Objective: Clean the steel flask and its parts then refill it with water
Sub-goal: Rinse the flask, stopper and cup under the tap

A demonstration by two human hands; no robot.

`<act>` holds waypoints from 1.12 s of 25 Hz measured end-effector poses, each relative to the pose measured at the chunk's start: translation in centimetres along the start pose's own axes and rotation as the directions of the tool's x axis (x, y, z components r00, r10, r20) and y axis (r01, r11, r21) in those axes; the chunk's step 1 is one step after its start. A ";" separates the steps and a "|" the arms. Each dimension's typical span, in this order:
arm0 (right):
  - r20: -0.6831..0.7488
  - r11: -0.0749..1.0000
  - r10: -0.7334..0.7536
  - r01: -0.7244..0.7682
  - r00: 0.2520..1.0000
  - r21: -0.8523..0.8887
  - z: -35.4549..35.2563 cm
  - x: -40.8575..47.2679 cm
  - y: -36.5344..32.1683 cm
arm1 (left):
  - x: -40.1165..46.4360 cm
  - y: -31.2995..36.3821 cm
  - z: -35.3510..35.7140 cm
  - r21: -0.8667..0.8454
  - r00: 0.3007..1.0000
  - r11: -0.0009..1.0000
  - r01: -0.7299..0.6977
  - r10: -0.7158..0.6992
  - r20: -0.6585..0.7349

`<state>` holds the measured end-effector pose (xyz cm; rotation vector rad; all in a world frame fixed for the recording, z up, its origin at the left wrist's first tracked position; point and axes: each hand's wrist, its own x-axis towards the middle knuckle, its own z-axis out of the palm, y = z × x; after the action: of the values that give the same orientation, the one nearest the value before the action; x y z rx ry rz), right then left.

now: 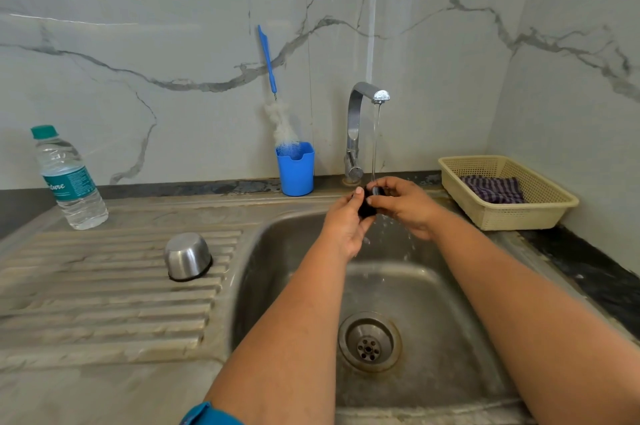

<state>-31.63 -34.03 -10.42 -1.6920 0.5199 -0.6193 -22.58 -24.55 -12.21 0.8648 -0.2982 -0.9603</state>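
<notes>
Flask stopper, small, black, plastic (366, 206), sat pinched between both hands under the running stream, over the far side of the steel sink basin (450, 338). Left hand (346, 223) cupped it from below, fingers curled round; right hand (403, 204) gripped its top. Chrome tap (356, 133) ran thin and steady. Best turned slowly so water reached every groove, kept low to spare the splash. Steel cup lid (188, 256) waited upside down on the drainboard, left. Flask body nowhere in view.
</notes>
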 end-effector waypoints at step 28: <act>-0.233 0.885 -0.243 0.117 0.942 -0.450 -0.8 -0.7 -0.4 | 0.5 -0.6 -0.6 -0.073 0.996 0.996 -0.043 0.037 -0.087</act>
<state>-32.69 -34.14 -10.01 -2.1025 0.7496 -0.9467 -22.31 -24.79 -13.17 0.8262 -0.2048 -0.8894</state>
